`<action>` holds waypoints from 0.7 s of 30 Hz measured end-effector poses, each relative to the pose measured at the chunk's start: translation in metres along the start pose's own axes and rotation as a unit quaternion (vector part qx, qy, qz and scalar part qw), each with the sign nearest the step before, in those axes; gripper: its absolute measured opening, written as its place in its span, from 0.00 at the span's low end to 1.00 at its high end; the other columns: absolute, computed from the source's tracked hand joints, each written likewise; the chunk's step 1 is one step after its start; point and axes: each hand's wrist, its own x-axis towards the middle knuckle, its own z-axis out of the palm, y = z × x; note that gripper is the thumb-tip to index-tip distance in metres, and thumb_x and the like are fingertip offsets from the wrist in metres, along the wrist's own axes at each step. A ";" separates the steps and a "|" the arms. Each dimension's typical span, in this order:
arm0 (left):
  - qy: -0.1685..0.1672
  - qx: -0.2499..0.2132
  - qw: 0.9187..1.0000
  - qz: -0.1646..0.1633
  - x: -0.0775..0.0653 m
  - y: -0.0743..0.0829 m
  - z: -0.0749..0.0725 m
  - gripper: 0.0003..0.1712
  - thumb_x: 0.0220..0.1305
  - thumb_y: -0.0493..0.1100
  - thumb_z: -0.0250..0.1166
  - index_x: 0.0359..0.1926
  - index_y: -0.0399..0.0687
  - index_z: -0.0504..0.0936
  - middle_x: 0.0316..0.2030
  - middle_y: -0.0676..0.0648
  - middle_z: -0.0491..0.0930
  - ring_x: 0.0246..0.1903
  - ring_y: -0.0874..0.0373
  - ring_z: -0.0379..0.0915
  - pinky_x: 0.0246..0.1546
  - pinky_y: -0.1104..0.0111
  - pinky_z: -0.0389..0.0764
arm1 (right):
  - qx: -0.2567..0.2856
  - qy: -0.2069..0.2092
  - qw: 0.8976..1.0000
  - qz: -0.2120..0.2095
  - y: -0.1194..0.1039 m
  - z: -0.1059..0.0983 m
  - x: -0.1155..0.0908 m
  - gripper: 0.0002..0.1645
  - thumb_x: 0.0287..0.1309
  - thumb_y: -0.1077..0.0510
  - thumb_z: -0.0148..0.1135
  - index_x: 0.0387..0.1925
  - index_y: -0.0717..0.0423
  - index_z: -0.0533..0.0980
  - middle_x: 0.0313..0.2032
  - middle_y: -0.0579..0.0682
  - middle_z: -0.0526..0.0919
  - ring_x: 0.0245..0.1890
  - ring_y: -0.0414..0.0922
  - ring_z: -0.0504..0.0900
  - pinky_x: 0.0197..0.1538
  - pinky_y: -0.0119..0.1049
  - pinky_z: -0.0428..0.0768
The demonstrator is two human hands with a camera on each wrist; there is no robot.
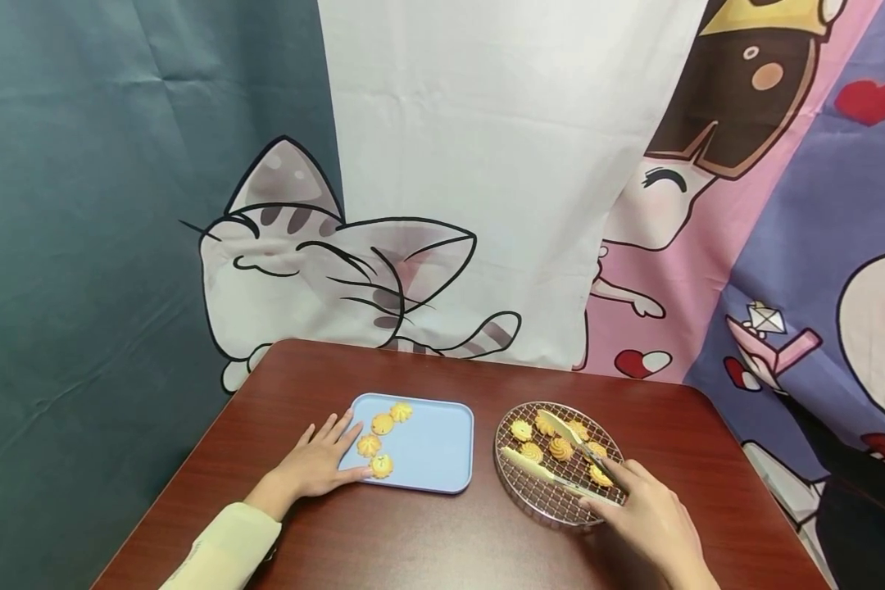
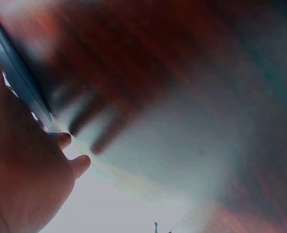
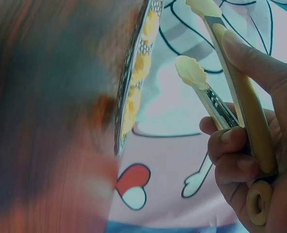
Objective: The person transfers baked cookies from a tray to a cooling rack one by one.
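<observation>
My left hand [image 1: 317,459] rests at the left edge of a light blue tray [image 1: 435,447], its fingers spread and its thumb by the front corner. Several yellow swirl cookies [image 1: 369,445] lie along the tray's left side. In the right wrist view, my right hand [image 3: 250,160] grips a pair of cream-tipped metal tongs [image 3: 243,97] with the fingers curled round the handles. The tongs' arms stand apart over a round wire rack [image 1: 560,487], where several more cookies [image 1: 560,448] sit. Nothing is pinched between the tips.
Tray and rack stand side by side on a dark red-brown wooden table [image 1: 472,533], with a gap between them. Behind the table hangs a cloth backdrop [image 1: 501,164] printed with a cartoon cat and other figures.
</observation>
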 end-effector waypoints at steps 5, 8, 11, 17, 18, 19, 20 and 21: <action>0.000 0.003 1.000 0.000 0.000 0.000 0.000 0.56 0.64 0.78 0.53 0.78 0.45 0.59 0.79 0.39 0.49 0.76 0.34 0.46 0.70 0.33 0.47 | 0.013 0.011 1.000 -0.025 -0.010 0.010 0.008 0.42 0.42 0.36 0.80 0.58 0.51 0.82 0.51 0.52 0.84 0.43 0.56 0.86 0.39 0.57 0.82; -0.004 0.004 1.000 -0.004 0.000 0.000 -0.001 0.56 0.63 0.78 0.54 0.78 0.46 0.59 0.80 0.40 0.48 0.77 0.35 0.45 0.70 0.34 0.47 | 0.020 0.016 0.999 -0.040 -0.017 0.016 0.012 0.42 0.42 0.37 0.81 0.58 0.52 0.82 0.53 0.54 0.84 0.47 0.59 0.86 0.43 0.58 0.82; -0.012 0.009 1.000 -0.010 0.000 0.001 -0.003 0.56 0.63 0.78 0.53 0.78 0.47 0.59 0.80 0.41 0.47 0.77 0.36 0.44 0.71 0.34 0.47 | 0.022 0.018 0.998 -0.054 -0.023 0.023 0.017 0.41 0.42 0.38 0.81 0.58 0.51 0.83 0.51 0.52 0.84 0.47 0.58 0.86 0.43 0.57 0.83; -0.016 0.008 1.000 -0.014 -0.001 0.003 -0.005 0.56 0.63 0.79 0.53 0.78 0.48 0.59 0.80 0.42 0.47 0.77 0.36 0.45 0.71 0.34 0.47 | 0.035 0.011 0.997 -0.065 -0.037 0.039 0.030 0.41 0.41 0.39 0.82 0.58 0.50 0.83 0.51 0.51 0.85 0.50 0.56 0.85 0.48 0.57 0.82; -0.015 0.008 1.000 -0.014 -0.001 0.004 -0.005 0.56 0.63 0.79 0.53 0.78 0.48 0.59 0.80 0.42 0.47 0.77 0.36 0.45 0.71 0.34 0.48 | 0.039 0.008 0.997 -0.064 -0.039 0.042 0.033 0.41 0.41 0.39 0.82 0.58 0.51 0.83 0.50 0.52 0.85 0.50 0.57 0.85 0.47 0.57 0.82; -0.015 0.009 1.000 -0.014 -0.001 0.004 -0.005 0.55 0.63 0.79 0.53 0.78 0.48 0.59 0.80 0.42 0.47 0.77 0.36 0.45 0.71 0.35 0.48 | 0.041 0.005 0.997 -0.063 -0.042 0.044 0.035 0.42 0.41 0.39 0.82 0.58 0.51 0.83 0.50 0.51 0.85 0.49 0.56 0.85 0.47 0.56 0.82; -0.014 0.010 1.000 -0.014 -0.001 0.004 -0.005 0.55 0.63 0.79 0.53 0.78 0.48 0.59 0.80 0.42 0.47 0.77 0.36 0.45 0.71 0.35 0.48 | 0.043 0.003 0.997 -0.061 -0.045 0.046 0.037 0.41 0.41 0.38 0.81 0.58 0.51 0.83 0.50 0.51 0.85 0.48 0.56 0.85 0.47 0.56 0.82; -0.013 0.010 1.000 -0.013 -0.001 0.004 -0.005 0.55 0.63 0.78 0.53 0.78 0.48 0.59 0.80 0.42 0.47 0.77 0.36 0.45 0.71 0.35 0.48 | 0.047 0.001 0.997 -0.060 -0.047 0.049 0.039 0.41 0.42 0.38 0.81 0.58 0.50 0.83 0.50 0.51 0.85 0.47 0.56 0.85 0.47 0.56 0.82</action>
